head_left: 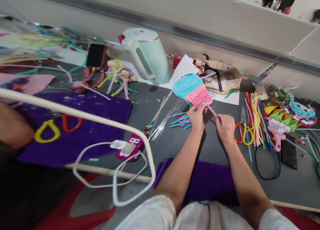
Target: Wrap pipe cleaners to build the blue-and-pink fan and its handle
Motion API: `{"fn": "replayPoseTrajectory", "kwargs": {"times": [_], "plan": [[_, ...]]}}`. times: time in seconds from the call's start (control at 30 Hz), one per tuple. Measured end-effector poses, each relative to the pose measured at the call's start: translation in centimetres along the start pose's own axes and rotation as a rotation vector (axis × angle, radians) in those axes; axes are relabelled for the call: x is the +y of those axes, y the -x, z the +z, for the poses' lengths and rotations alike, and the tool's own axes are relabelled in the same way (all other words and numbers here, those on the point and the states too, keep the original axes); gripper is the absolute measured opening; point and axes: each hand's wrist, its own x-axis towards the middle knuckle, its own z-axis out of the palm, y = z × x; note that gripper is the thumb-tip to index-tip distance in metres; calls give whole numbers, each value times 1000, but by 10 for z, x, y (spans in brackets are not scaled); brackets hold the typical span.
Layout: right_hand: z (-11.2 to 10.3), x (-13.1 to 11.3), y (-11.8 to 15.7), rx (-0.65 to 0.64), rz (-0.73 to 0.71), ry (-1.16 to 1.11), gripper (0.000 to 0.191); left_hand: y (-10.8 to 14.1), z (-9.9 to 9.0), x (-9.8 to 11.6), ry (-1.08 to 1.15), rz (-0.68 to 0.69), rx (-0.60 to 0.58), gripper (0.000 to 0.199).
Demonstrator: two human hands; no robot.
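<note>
A fan-shaped craft piece (192, 88), light blue above and pink below, is held tilted over the table in front of me. It looks made of fuzzy pipe cleaners laid side by side. My left hand (197, 117) pinches its lower edge where the thin pink handle (212, 110) begins. The fingers of my right hand (225, 127) are closed on the handle's far end. Under and left of my left hand lie short cut pipe cleaner pieces (180, 120) in blue, purple and red. Scissors (243, 130) with red and yellow handles rest just right of my right hand.
A bundle of pipe cleaners (255, 120), a pink glue gun (277, 133) and a phone (288, 153) lie right. A pale green kettle (156, 58) stands behind, near a beige bag (231, 78). A white cable (100, 114) loops past a purple power strip (135, 141) at left. Another person's arm (15, 128) shows far left.
</note>
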Motion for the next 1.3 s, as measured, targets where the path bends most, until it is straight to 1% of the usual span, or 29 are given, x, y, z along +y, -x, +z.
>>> {"fn": "replayPoseTrajectory", "kwargs": {"times": [0.1,0.17,0.23,0.37,0.43,0.57,0.63,0.7,0.73,0.83,0.9,0.97,1.13,1.3], "plan": [[3,2,-1,-9,87,-75,18,1,0,0,3,2,-19,27],[5,2,-2,-40,186,-197,16,-1,-1,0,1,-2,-42,27],[6,3,-4,-79,311,-404,15,-5,-3,2,-7,-23,-85,27],[7,3,-7,-199,587,-920,17,-15,-9,6,0,-111,-207,31],[7,2,-8,-267,679,-1117,15,-19,-11,8,34,-147,-264,31],[4,2,-8,-389,725,-1368,16,-25,-13,8,68,-207,-365,32],[2,6,-9,-478,740,-1435,21,-27,-14,6,45,-222,-386,32],[2,12,-9,-509,765,-1464,28,-29,-15,5,16,-217,-394,32],[2,16,-10,-481,782,-1462,31,-29,-15,4,5,-210,-399,32],[6,26,-11,-319,816,-1418,37,-29,-16,3,-27,-185,-435,32],[8,31,-12,-237,815,-1399,39,-26,-16,3,-59,-182,-470,32],[9,33,-12,-191,805,-1409,38,-22,-15,2,-102,-193,-523,33],[3,35,-13,-127,741,-1491,30,-10,-13,-5,-195,-247,-713,39],[1,42,-11,38,707,-1453,23,-3,-13,-12,-186,-368,-788,50]]}}
